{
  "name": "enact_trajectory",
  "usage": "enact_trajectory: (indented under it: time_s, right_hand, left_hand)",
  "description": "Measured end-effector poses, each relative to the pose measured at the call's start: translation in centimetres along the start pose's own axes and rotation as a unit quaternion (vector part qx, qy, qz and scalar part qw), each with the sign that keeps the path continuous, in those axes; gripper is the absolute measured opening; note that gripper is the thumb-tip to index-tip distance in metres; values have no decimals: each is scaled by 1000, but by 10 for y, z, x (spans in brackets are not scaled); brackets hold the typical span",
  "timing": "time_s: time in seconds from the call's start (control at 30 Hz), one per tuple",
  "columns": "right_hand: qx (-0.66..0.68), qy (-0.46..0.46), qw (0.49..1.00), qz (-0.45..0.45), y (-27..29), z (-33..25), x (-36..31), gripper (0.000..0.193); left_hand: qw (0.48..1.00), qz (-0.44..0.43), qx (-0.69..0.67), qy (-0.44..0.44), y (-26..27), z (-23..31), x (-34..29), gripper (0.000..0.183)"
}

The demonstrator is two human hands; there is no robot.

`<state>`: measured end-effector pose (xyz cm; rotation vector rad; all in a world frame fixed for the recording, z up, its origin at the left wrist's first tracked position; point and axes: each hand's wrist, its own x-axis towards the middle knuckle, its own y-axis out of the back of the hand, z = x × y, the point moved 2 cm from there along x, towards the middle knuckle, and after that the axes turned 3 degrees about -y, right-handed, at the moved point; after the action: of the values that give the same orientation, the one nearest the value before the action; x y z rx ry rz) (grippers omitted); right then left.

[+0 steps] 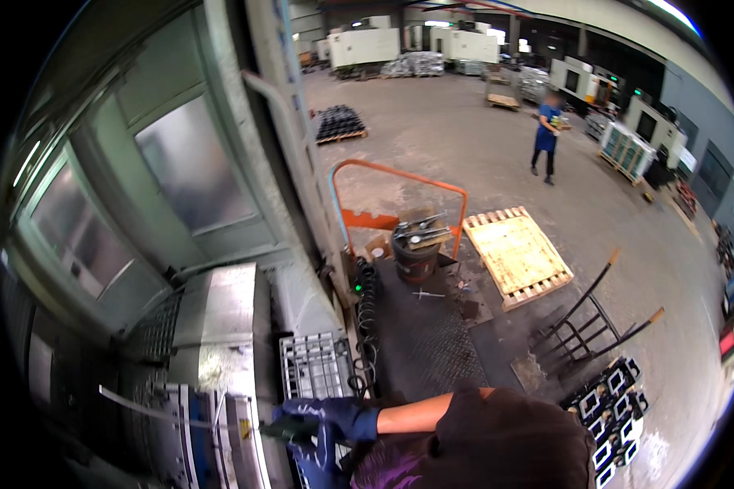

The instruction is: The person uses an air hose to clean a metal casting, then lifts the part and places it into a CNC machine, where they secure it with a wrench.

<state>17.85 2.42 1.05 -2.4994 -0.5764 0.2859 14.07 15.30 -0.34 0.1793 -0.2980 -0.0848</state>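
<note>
My right hand (pixel 338 417), in a blue glove with white marks, reaches in from the right and is closed round a dark green air gun (pixel 292 429). The gun's long, thin, slightly curved nozzle (pixel 143 407) extends left over the metal fixture (pixel 220 440) on the machine bed. Just below is more blue glove, apparently my left hand (pixel 316 469); its fingers are mostly hidden at the lower edge. Beside the gloves lies a grey metal grid (pixel 310 359). A black coiled hose (pixel 367 314) hangs past the grid toward my hands.
The machine's windowed panels (pixel 196 163) rise at left. Behind me on the right stand an orange-railed cart (pixel 400 171), a bucket with tools (pixel 416 262), a wooden pallet (pixel 518 254), a hand truck (pixel 591 326) and black frame-shaped parts (pixel 607 416). A person (pixel 548 134) stands farther off.
</note>
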Motion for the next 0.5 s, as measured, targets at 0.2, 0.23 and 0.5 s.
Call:
enact_trajectory:
  time_s: [0.2, 0.23, 0.5]
  right_hand:
    - [-181, 283, 925, 177, 78, -3, 3, 36]
    - [-173, 264, 914, 255, 95, -8, 3, 31]
    - [-253, 216, 833, 442, 217, -30, 37, 19]
  left_hand:
    - [994, -9, 111, -2, 13, 31, -8, 43]
    - [991, 7, 133, 10, 21, 24, -20, 39]
    - [921, 125, 166, 330, 88, -86, -212, 27]
